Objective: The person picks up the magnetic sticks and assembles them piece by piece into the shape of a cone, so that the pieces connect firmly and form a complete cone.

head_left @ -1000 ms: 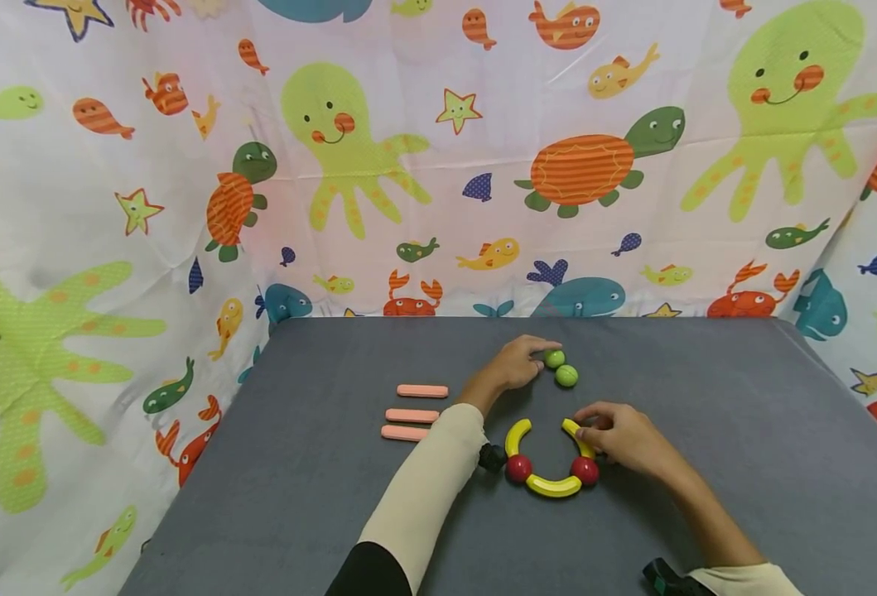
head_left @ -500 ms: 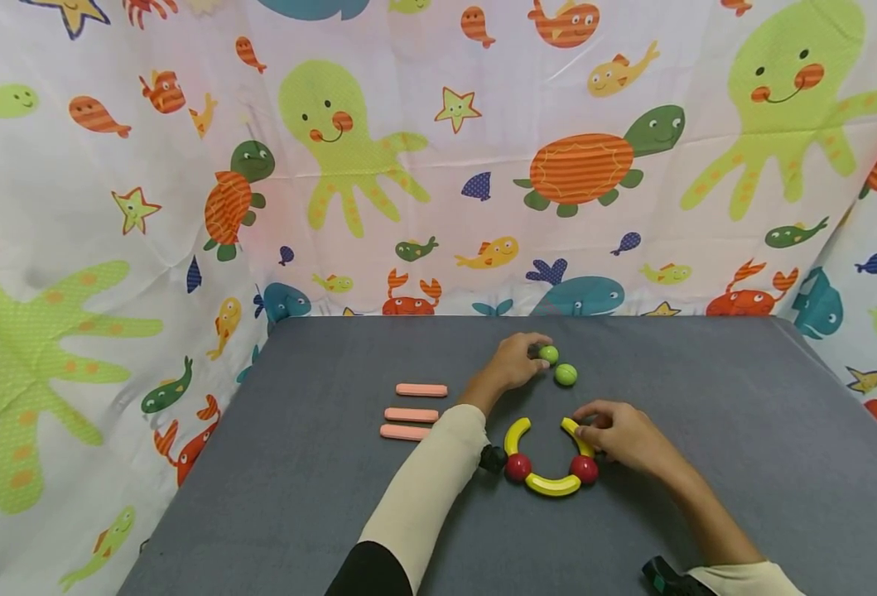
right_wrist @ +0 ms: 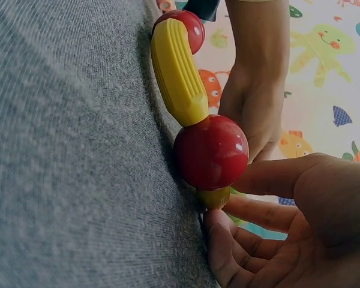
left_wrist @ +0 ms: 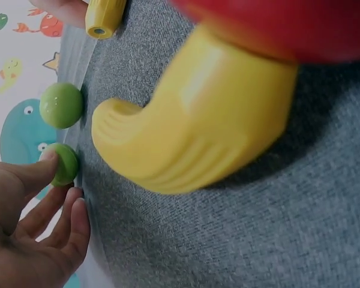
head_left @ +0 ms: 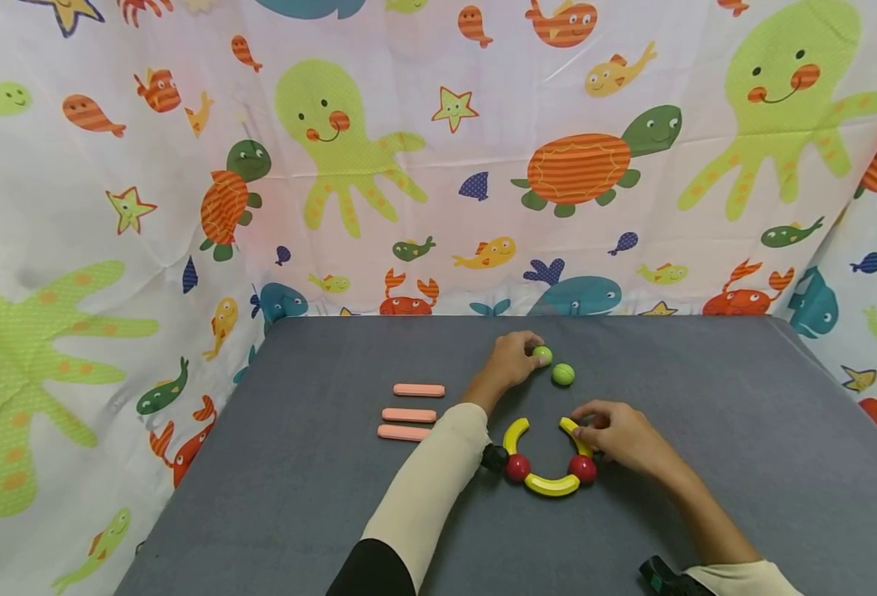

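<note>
Seemingly, the ring (head_left: 552, 487) is laid except its far side, left hand (head_left: 509, 362) pinching a green ball (head_left: 543, 356), right hand (head_left: 626, 435) a toy banana (head_left: 583, 448).

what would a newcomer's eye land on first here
Probably the bright sea-animal curtain hanging behind the gray table. Next come the yellow curved pieces and red balls laid in a horseshoe near the table's middle, where the right hand touches the right-side piece. Farther back, the left hand holds one of two green balls.
</note>
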The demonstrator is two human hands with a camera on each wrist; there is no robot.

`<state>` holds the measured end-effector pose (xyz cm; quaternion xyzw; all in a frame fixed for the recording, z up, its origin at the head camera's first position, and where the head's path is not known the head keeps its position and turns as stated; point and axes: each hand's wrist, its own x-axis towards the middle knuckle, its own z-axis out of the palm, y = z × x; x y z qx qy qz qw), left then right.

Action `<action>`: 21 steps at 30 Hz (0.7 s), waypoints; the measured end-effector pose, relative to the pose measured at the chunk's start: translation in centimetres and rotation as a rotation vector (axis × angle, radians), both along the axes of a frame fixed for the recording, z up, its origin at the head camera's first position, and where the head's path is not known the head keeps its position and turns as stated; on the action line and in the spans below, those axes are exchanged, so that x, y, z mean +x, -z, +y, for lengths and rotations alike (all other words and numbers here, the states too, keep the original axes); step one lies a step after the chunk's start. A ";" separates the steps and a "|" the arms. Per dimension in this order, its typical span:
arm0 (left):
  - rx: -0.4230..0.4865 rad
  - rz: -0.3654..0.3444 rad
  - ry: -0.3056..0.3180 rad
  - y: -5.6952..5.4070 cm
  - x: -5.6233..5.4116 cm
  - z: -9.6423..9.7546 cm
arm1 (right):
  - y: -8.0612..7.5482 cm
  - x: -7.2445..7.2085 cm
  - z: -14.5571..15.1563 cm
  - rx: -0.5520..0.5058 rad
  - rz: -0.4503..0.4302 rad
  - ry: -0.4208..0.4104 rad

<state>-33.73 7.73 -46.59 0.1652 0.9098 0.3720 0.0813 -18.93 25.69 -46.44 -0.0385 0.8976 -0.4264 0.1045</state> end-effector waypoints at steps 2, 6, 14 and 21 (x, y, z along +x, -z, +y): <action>0.005 0.005 0.005 0.0 0.1 -0.2 | 0.0 0.0 0.0 -0.001 0.001 0.003; 0.042 0.019 0.024 -0.1 0.2 -0.8 | 0.1 0.0 0.0 -0.001 0.003 0.005; 0.253 -0.052 0.034 -0.2 0.5 -3.1 | 0.1 0.0 -0.1 0.012 0.020 -0.003; 0.346 -0.034 0.022 -0.3 1.6 -4.5 | 0.2 0.0 -0.3 0.046 0.016 0.020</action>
